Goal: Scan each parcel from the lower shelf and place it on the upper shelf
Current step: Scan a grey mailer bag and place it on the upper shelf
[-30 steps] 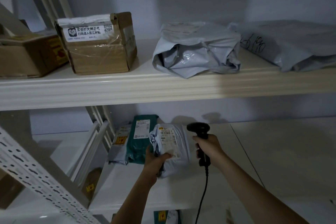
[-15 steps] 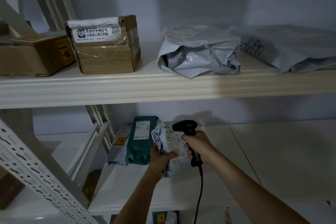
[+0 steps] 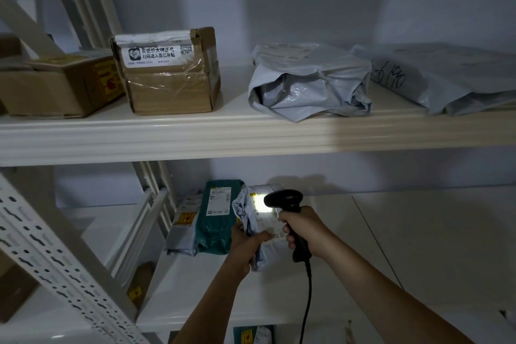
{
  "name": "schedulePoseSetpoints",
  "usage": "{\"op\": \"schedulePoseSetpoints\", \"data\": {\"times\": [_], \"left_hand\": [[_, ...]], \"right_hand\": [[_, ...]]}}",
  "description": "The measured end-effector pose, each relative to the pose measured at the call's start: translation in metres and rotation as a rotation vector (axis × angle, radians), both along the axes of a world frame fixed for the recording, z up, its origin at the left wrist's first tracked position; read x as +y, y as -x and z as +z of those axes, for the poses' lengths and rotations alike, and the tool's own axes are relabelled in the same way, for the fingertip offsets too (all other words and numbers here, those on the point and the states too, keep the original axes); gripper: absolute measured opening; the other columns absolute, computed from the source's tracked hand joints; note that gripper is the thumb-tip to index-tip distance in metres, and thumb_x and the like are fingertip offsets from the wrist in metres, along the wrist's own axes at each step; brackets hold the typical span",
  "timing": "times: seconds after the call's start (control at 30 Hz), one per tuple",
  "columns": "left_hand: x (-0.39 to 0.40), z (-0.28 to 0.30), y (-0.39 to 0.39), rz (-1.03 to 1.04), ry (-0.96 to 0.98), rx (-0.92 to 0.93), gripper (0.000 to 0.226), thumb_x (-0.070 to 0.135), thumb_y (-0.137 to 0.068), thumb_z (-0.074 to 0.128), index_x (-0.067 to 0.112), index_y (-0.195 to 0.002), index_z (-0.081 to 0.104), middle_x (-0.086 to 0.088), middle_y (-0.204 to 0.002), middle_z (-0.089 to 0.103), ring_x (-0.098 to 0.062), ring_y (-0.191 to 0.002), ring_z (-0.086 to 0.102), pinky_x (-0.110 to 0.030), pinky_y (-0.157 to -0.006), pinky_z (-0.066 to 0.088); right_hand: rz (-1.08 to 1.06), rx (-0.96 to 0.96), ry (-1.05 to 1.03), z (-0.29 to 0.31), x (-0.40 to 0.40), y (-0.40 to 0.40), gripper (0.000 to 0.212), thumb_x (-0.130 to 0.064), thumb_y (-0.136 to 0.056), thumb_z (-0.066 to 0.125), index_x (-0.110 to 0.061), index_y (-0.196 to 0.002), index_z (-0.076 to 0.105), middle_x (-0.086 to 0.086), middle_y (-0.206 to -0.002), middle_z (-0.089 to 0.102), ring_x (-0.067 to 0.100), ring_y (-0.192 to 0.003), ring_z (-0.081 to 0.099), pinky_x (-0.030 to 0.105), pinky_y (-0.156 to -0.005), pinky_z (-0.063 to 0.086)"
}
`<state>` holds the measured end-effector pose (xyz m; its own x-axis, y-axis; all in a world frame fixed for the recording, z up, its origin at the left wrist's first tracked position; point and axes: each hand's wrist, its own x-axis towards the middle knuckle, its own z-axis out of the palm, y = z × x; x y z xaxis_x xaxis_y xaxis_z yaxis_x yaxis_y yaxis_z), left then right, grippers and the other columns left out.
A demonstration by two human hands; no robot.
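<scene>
My left hand [image 3: 245, 246] grips a grey poly-bag parcel [image 3: 251, 212] upright over the lower shelf [image 3: 201, 296]. My right hand [image 3: 304, 232] holds a black corded barcode scanner [image 3: 287, 201], its head close against the parcel's label, where a bright white light patch glows. A dark green parcel [image 3: 215, 218] and another grey parcel [image 3: 183, 223] lean together just left of it on the lower shelf. The upper shelf [image 3: 251, 134] carries two cardboard boxes [image 3: 170, 75] on the left and two grey bags [image 3: 310, 86] on the right.
A perforated white upright [image 3: 55, 254] slants across the lower left. White slats [image 3: 150, 209] stand left of the lower parcels. A wide gap lies between the taped box and the middle grey bag on the upper shelf. More parcels [image 3: 251, 336] show below the lower shelf.
The scanner has moved left, up against the held parcel's label, and its light now shines on the label. My left hand has kept its grip on the parcel.
</scene>
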<state>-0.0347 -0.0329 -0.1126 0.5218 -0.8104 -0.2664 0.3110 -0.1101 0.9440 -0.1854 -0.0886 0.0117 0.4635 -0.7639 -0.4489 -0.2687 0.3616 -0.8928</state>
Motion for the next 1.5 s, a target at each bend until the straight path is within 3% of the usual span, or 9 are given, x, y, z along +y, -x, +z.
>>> {"op": "schedulePoseSetpoints", "data": {"times": [0.27,0.4,0.5,0.97,1.23,1.5], "left_hand": [[0.004,-0.001,0.006,-0.022,0.059,0.002,0.054,-0.011,-0.070,0.078,0.000,-0.119,0.060,-0.017,-0.113,0.072,-0.031,-0.103,0.071,-0.047,-0.089,0.059],[0.005,-0.007,0.006,-0.001,0.008,0.024,0.069,-0.002,-0.062,0.086,0.009,-0.121,0.054,-0.014,-0.114,0.071,-0.028,-0.103,0.071,-0.042,-0.086,0.060],[0.005,-0.010,0.003,-0.030,-0.011,0.014,0.081,0.007,-0.055,0.092,0.007,-0.126,0.053,-0.015,-0.117,0.070,-0.029,-0.105,0.070,-0.047,-0.090,0.058],[0.008,-0.010,0.000,-0.022,0.028,0.051,0.084,0.009,-0.052,0.090,0.002,-0.126,0.053,-0.018,-0.119,0.070,-0.030,-0.105,0.071,-0.043,-0.086,0.060],[0.011,-0.011,0.000,-0.032,0.036,0.046,0.053,-0.008,-0.070,0.080,0.002,-0.118,0.063,-0.017,-0.113,0.073,-0.031,-0.102,0.072,-0.041,-0.084,0.060],[0.009,-0.013,-0.002,-0.012,0.010,0.053,0.079,0.010,-0.048,0.090,0.001,-0.121,0.061,-0.017,-0.116,0.071,-0.032,-0.106,0.070,-0.052,-0.092,0.057]], "right_hand": [[0.030,0.001,0.028,0.005,0.003,0.003,0.004,-0.010,-0.086,0.061,-0.006,-0.084,0.061,0.007,-0.060,0.049,0.018,-0.041,0.041,0.025,-0.045,0.037],[0.044,0.003,0.030,0.009,0.005,0.006,0.005,-0.010,-0.085,0.060,-0.007,-0.082,0.059,0.007,-0.061,0.048,0.018,-0.041,0.040,0.024,-0.046,0.036],[0.058,0.012,0.032,0.011,0.005,0.007,0.006,-0.011,-0.086,0.060,-0.007,-0.082,0.058,0.007,-0.061,0.048,0.018,-0.041,0.039,0.024,-0.046,0.036],[0.051,0.035,0.025,0.008,0.003,0.007,0.006,-0.011,-0.087,0.060,-0.006,-0.083,0.060,0.007,-0.061,0.048,0.017,-0.042,0.040,0.024,-0.046,0.036],[0.054,0.036,0.024,0.009,0.002,0.009,0.010,-0.011,-0.087,0.061,-0.007,-0.079,0.060,0.007,-0.060,0.049,0.017,-0.042,0.041,0.025,-0.046,0.037],[0.068,0.055,0.029,0.008,0.002,0.008,0.010,-0.013,-0.088,0.061,-0.007,-0.080,0.061,0.007,-0.062,0.050,0.017,-0.042,0.042,0.024,-0.045,0.038]]}}
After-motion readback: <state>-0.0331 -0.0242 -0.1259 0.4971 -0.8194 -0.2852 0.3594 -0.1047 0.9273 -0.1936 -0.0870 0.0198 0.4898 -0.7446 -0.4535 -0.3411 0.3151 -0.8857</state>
